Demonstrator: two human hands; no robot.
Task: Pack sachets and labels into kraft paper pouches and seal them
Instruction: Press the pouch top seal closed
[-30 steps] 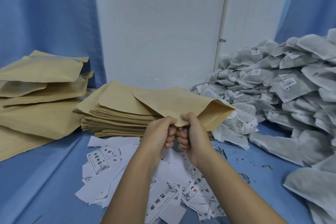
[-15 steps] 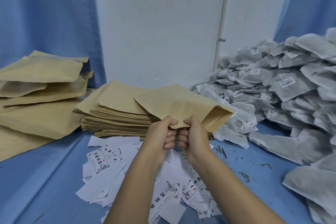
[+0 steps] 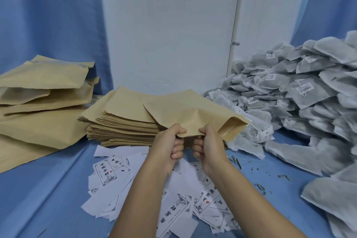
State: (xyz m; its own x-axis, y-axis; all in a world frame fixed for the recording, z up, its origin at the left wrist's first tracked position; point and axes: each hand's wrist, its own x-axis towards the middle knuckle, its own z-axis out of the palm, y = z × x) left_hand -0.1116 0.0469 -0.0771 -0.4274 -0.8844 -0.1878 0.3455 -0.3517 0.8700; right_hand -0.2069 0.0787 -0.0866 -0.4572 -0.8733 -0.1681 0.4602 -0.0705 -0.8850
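**Left hand [image 3: 170,147] and right hand [image 3: 207,146] pinch one paper pouch [image 3: 189,110] over the desk [image 3: 48,189]**

Seen from beside the worker, both hands sit close together, knuckles nearly touching. The fingers are curled under the brown pouch's near edge and the thumbs press on top of it. The pouch is held off the desk, roughly level, with its mouth gaping at the right-hand end. Its far left corner hangs over a stack of flat pouches [image 3: 119,121] just behind the hands.

Under the forearms, white labels [image 3: 173,212] printed with black characters lie in a loose heap on the blue cloth covering the desk. To the right, a large pile of grey-white sachets [image 3: 289,92], several bearing small tags, slopes down from the wall toward the near edge. The pouch's open end is just beside the nearest of them.

On the left, a few bulging pouches [image 3: 38,92] are piled one upon another. Bits of dried herb [image 3: 237,162] dot the cloth between the labels and the sachets. A white wall panel [image 3: 170,25] stands behind, with blue curtain [image 3: 48,15] on either side.
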